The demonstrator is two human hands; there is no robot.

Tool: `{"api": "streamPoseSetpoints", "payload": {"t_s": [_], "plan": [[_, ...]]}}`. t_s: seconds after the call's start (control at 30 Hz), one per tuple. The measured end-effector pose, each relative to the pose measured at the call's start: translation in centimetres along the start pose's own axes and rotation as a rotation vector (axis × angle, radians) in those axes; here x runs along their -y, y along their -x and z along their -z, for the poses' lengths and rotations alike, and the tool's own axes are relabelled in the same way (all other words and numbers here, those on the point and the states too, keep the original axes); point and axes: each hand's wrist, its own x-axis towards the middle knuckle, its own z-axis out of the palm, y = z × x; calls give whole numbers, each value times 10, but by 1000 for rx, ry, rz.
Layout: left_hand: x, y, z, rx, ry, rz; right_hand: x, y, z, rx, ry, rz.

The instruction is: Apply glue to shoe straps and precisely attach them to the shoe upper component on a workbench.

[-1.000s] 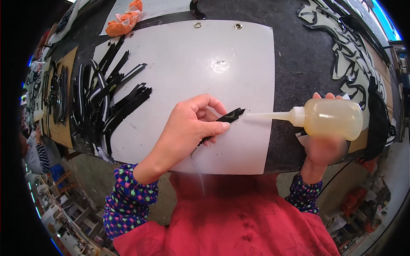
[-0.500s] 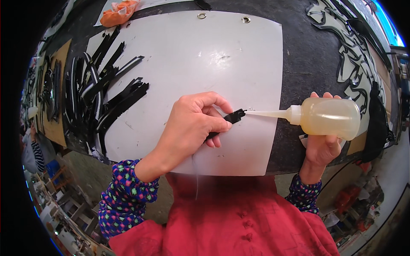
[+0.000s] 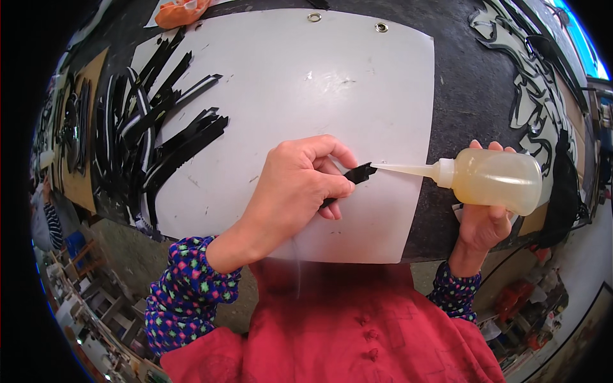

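1. Nearest: red garment, patterned sleeves. Thin pale strand hangs below the left hand; too blurred to say where it's attached.
2. Left hand: thumb and index pinched narrow on a black strip, other fingers curled beneath. Grip sits just behind the strip's end, so a short length sticks out to the right. Looks deliberate: end exposed and steady, fingers out of the nozzle's way.
3. Strip: over the near half of the board, angled up to the right, tail running back under the hand. Can't tell if it touches the board.
4. Right hand: fingers wrapped round a bottle, tips showing over its far side, thumb on the near side. Palm partly hidden. Cradle grip probably allows aiming and squeezing together.
5. Bottle: see-through, pale yellow contents, roughly level, nozzle pointing left. Nozzle tip is right at the strip's end; contact can't be told. Long thin tip likely suits fine placement.
6. Board: white, flat on the dark counter, probably as a work surface. Two eyelets along its far edge.
7. Pile: more black strips, some pale-striped, overlapping the board's left edge. Left-hand side, presumably for easy reach.
8. Farther left: tan panel with dark pieces; beyond, another person's striped sleeve.
9. Far: orange cloth upper left; pale dark-edged cutouts along the right, perhaps set aside from the wet work.
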Motion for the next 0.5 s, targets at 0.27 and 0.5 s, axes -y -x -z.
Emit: {"api": "streamPoseSetpoints", "payload": {"t_s": [0.27, 0.5], "plan": [[1, 1, 0, 6, 8, -12, -2, 0, 4, 6, -14, 17], [3, 0, 1, 12, 5, -21, 0, 1, 3, 28, -20, -16]]}}
